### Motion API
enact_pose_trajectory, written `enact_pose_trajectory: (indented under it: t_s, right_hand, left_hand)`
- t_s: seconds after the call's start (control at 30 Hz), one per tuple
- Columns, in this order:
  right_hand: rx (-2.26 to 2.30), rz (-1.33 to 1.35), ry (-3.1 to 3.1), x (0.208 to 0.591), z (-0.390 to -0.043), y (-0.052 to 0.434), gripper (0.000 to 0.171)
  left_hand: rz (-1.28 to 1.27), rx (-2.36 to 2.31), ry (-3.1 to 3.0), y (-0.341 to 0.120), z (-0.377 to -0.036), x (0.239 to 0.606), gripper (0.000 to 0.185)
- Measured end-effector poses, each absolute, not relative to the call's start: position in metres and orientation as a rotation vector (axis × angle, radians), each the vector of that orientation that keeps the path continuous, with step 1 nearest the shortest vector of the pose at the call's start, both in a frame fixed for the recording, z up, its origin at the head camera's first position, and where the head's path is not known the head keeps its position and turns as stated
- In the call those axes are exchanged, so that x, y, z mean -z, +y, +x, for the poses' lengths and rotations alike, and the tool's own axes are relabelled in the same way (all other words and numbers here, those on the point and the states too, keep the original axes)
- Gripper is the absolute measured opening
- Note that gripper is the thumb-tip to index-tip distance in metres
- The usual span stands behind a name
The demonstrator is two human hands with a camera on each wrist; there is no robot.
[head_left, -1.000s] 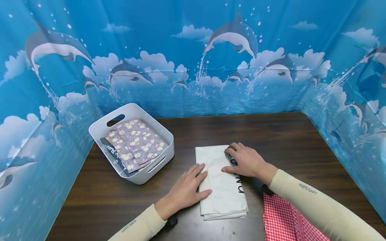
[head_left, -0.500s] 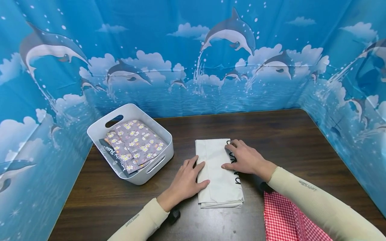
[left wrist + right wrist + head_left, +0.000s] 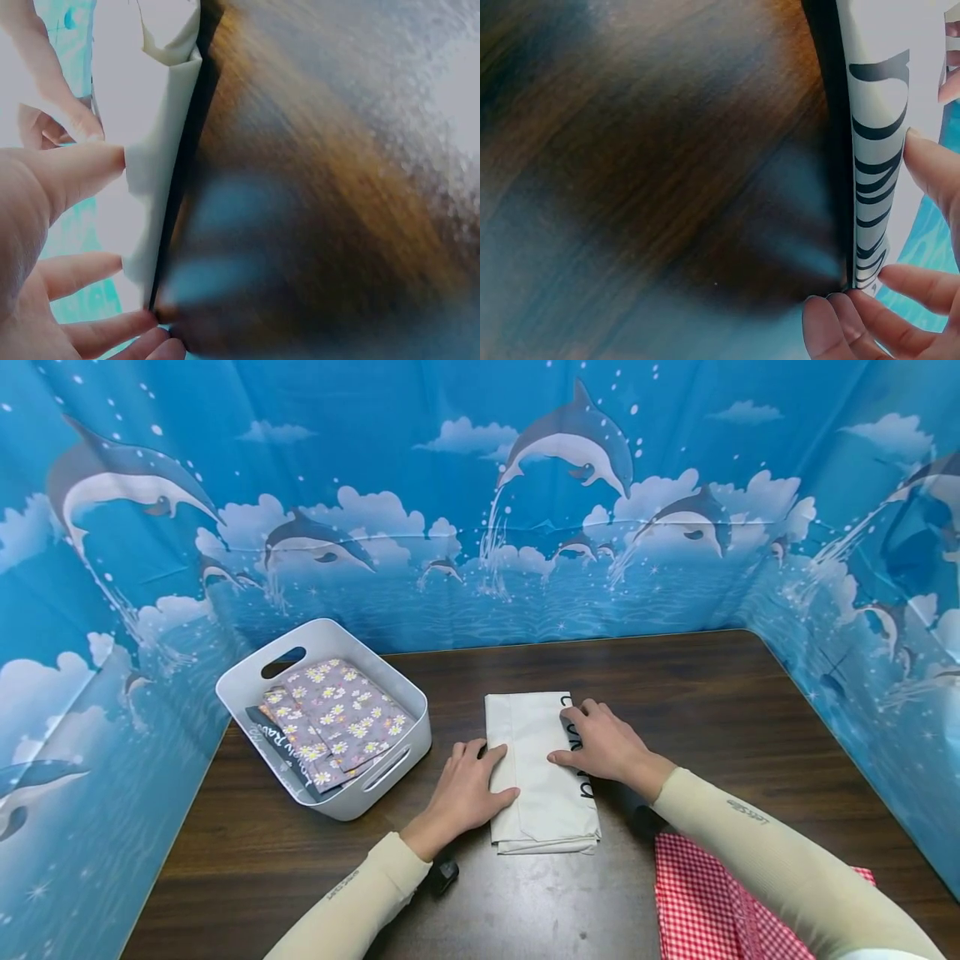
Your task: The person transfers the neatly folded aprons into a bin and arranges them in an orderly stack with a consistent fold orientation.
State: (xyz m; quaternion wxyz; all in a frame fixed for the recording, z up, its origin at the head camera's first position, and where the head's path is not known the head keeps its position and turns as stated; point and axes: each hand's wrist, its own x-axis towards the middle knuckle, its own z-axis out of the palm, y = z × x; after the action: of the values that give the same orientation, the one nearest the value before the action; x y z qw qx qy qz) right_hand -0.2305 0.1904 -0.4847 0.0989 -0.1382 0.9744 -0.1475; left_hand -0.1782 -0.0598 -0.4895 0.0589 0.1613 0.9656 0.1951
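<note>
In the head view, a flat folded white cloth (image 3: 542, 806) with black lettering along its right side lies on the table between both hands. My left hand (image 3: 462, 789) rests at its left edge, fingers spread. The left wrist view shows the thumb (image 3: 90, 166) and index finger on top, the other fingers down beside the edge. At the opposite edge, my right hand (image 3: 611, 747) has its thumb (image 3: 930, 165) and index finger on the cloth's top, near the lettering (image 3: 877, 120). Its other fingertips reach down at the side, against the tabletop.
A light grey basket (image 3: 416, 739) stands at the back left, holding a folded daisy-print cloth (image 3: 363, 706) and a dark lettered one (image 3: 281, 745). Red-and-white checked fabric (image 3: 697, 893) lies under the right forearm. A blue dolphin-print curtain (image 3: 465, 485) encloses the dark wooden table (image 3: 675, 685).
The white cloth has slid away from the body, toward the back of the table, with both hands moving along at its edges. Basket and checked fabric stay in place.
</note>
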Motion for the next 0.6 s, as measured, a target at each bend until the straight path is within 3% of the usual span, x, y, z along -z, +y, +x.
enact_pose_trajectory:
  t_s: [0.6]
  right_hand:
    - [0.489,-0.365,2.89,0.4861,-0.2283,0.1872,0.084]
  left_hand:
    - [0.483,-0.544,2.92,-0.0595,-0.1791,0.4907,0.066]
